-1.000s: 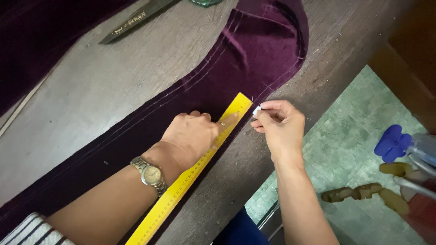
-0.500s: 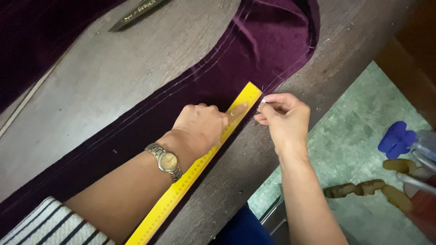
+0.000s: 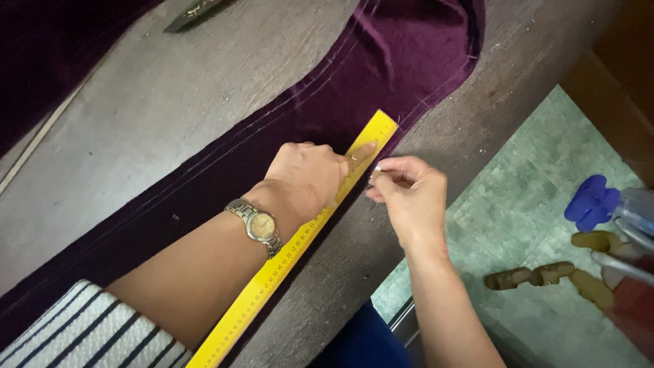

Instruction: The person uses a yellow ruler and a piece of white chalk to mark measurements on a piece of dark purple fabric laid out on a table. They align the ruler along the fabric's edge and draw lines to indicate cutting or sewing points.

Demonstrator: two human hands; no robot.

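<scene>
Velvety purple fabric [image 3: 381, 75] lies in a long curved strip across the grey-brown table [image 3: 157, 123], chalk lines running along it. The left hand [image 3: 310, 174] presses flat on a yellow ruler [image 3: 286, 262] laid along the strip's near edge, fingers spread and bearing down, not clenched. The right hand [image 3: 409, 197] sits just beside the ruler's far end, fingertips pinched on something small and pale, possibly tailor's chalk, though I cannot be sure. If the left hand's pressure eases, the ruler could skid on the slippery pile and send the line crooked.
</scene>
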